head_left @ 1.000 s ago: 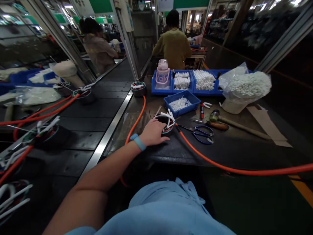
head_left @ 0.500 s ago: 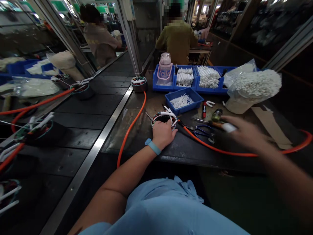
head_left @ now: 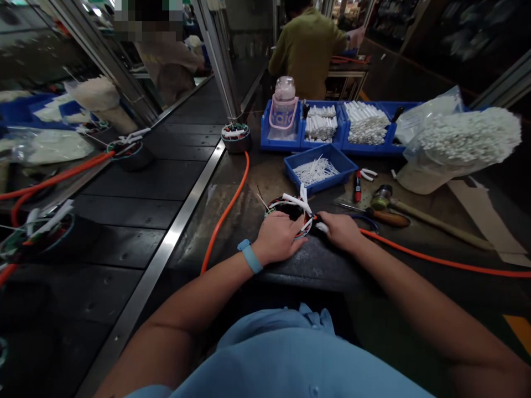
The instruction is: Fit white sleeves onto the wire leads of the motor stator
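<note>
Swinging in from three o'clock, the right hand point(head_left: 342, 232) now sits just beside the stator point(head_left: 290, 209), pinching a small white piece point(head_left: 322, 226) that is too small to make out. The left hand point(head_left: 277, 237) lies loose over the stator's near rim at the front of the surface point(head_left: 244, 182), and the scissors point(head_left: 369, 220) are mostly hidden behind the right hand. Four blue bins point(head_left: 332, 182) stand at twelve o'clock: one holds white ties, two hold white tubes, and one holds a pink bottle point(head_left: 284, 108).
</note>
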